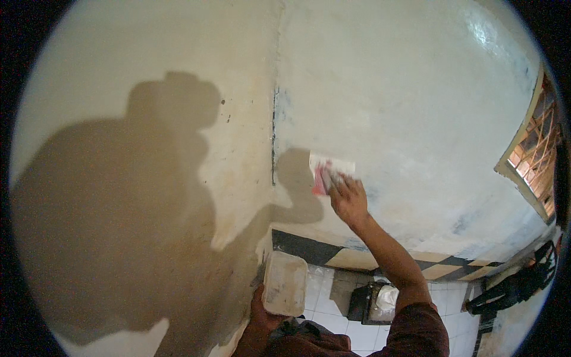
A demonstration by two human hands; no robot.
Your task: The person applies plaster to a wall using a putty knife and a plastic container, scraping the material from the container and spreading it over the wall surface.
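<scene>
My right hand (pixel 348 199) is raised in front of me, its fingers closed on a flat putty spreader (pixel 320 183) with a pinkish-red and white face. The spreader rests against the pale wall (pixel 404 125), to the right of the inside corner. Part of its handle is hidden by my fingers. Low down, near the corner, my left hand (pixel 263 312) grips the side of a shallow rectangular plastic tub (pixel 285 282). Whitish residue coats the inside of the tub. A dark crack (pixel 274 137) runs down the corner, left of the spreader.
A black and cream checkered border (pixel 351 258) runs along the wall's foot above white floor tiles (pixel 327 321). A dark box (pixel 370 303) with a white bag (pixel 386 297) stands below my right arm. At far right are a grilled window (pixel 535 152) and a person in dark clothes (pixel 517 285).
</scene>
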